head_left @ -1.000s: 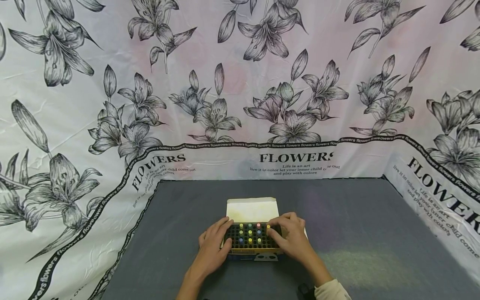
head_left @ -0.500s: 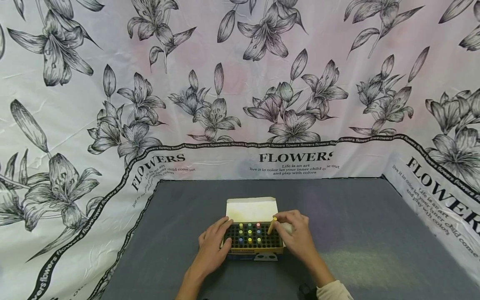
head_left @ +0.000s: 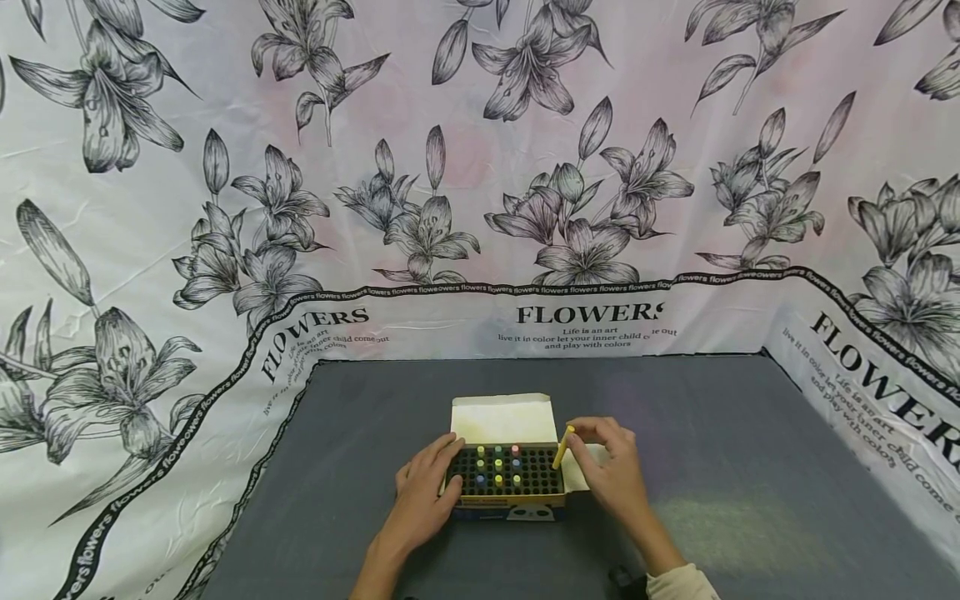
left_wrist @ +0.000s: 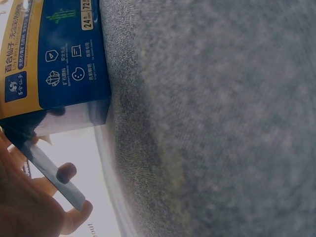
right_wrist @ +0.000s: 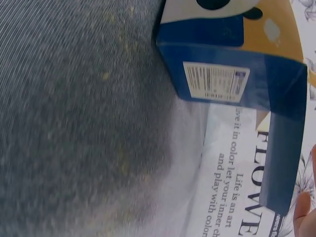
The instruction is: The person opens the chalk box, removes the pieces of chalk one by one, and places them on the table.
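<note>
Blue box [right_wrist: 227, 57] barcode [right_wrist: 216, 81] — right wrist only

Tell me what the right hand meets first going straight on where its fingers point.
Probably the raised lid, near its right edge: in the head view, the right hand, pinching the yellow stick, points leftward toward it. Depth is unclear; it might pass in front.

One left hand [head_left: 424, 492], one right hand [head_left: 613, 467], one box [head_left: 487, 510], ten coloured sticks [head_left: 562, 449]
</note>
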Demonstrator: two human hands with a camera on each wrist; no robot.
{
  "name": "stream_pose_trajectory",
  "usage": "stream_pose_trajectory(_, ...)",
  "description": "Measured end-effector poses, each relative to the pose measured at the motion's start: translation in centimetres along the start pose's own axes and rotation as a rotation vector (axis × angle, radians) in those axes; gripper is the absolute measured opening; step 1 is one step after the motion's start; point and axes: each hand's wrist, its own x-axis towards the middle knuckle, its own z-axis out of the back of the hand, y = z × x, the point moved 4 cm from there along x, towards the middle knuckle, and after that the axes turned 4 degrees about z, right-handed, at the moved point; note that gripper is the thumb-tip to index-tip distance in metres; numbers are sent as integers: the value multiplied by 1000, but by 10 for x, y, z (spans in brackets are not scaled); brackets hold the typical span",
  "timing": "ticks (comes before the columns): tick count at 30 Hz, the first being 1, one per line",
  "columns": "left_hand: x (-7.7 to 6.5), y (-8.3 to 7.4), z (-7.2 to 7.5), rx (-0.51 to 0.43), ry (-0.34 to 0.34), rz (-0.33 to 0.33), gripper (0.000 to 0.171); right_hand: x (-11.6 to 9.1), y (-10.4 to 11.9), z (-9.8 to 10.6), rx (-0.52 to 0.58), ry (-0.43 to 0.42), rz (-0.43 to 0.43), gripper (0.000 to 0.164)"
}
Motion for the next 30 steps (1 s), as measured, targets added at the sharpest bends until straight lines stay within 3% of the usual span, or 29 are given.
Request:
stream_pose_trajectory(9,-1,-2,2,7,-3,-12,50,-3,-4,21,3,-53,-19,21)
stream_pose_trajectory(16,-1,-1,2,12,-3,-18,50,-12,-19,37,0,-95,-48,25)
stream_pose_trajectory(30,-1,0,2,11,-23,-38,50,-24,-29,69,-18,-80,-150,19)
